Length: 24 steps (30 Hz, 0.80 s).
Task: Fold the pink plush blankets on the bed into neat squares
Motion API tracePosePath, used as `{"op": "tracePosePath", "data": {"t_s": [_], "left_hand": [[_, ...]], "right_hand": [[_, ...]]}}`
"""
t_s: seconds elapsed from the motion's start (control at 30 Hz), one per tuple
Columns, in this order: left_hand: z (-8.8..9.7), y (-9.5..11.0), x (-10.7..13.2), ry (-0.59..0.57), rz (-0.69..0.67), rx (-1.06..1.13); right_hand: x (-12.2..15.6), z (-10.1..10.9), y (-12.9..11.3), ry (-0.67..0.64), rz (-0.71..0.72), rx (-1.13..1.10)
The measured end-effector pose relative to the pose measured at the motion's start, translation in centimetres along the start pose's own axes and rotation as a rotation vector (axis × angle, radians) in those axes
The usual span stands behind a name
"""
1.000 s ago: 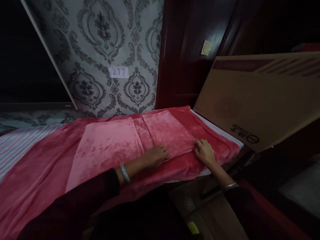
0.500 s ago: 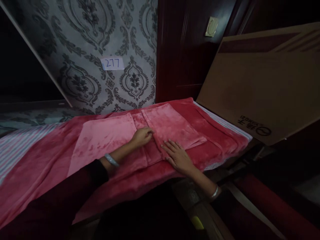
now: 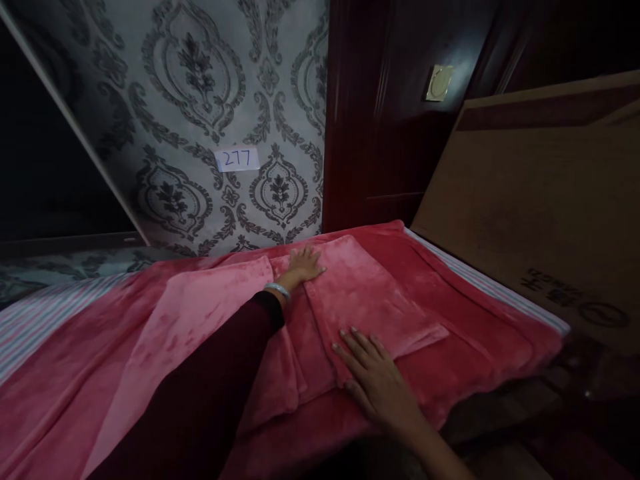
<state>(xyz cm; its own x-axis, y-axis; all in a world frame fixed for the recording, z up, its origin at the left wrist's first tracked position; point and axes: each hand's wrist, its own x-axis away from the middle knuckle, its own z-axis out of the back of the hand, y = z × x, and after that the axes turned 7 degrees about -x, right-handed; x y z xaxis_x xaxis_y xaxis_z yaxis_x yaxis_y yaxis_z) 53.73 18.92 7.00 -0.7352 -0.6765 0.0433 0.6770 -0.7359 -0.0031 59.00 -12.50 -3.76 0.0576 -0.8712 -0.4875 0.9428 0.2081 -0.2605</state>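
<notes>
A pink plush garment or cloth (image 3: 360, 287) lies partly folded on a red plush blanket (image 3: 480, 360). Its right panel is folded inward, and a lighter panel spreads to the left. My left hand (image 3: 304, 265) rests palm down with spread fingers near the far edge of the folded panel. Lower down, my right hand (image 3: 377, 377) lies flat with fingers apart on the near corner of the same panel. Neither hand grips anything. My left forearm, in a dark sleeve, hides part of the lighter panel.
Striped fabric (image 3: 50, 320) shows beneath the blanket at both ends. A large cardboard box (image 3: 530, 200) leans at the right by a dark red door (image 3: 375, 120). Patterned wallpaper (image 3: 200, 87) bears a paper marked 277 (image 3: 237, 159). A dark screen (image 3: 55, 147) stands left.
My left hand has moved away from me to the far edge and its curled fingers have spread. My right hand stays flat near the close corner. The camera view has tilted and come closer.
</notes>
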Motion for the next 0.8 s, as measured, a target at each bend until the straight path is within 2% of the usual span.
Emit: {"op": "tracePosePath", "data": {"t_s": [0.13, 0.23, 0.4, 0.6, 0.8], "left_hand": [[-2.1, -1.7, -0.9, -0.040, 0.082, 0.041], [-2.7, -2.2, -1.5, 0.018, 0.107, 0.102], [-2.7, -2.9, -2.9, 0.158, 0.228, 0.226], [-2.7, -3.9, -3.7, 0.315, 0.289, 0.335], [-2.7, -4.4, -4.9, 0.288, 0.352, 0.467]], "right_hand": [[0.1, 0.1, -0.1, 0.002, -0.019, -0.018], [0.2, 0.4, -0.3, -0.006, -0.035, -0.046], [0.1, 1.0, -0.7, -0.024, -0.089, -0.115], [-0.4, 0.8, -0.3, 0.075, -0.107, -0.174], [-0.4, 0.3, 0.1, 0.188, -0.062, -0.180]]}}
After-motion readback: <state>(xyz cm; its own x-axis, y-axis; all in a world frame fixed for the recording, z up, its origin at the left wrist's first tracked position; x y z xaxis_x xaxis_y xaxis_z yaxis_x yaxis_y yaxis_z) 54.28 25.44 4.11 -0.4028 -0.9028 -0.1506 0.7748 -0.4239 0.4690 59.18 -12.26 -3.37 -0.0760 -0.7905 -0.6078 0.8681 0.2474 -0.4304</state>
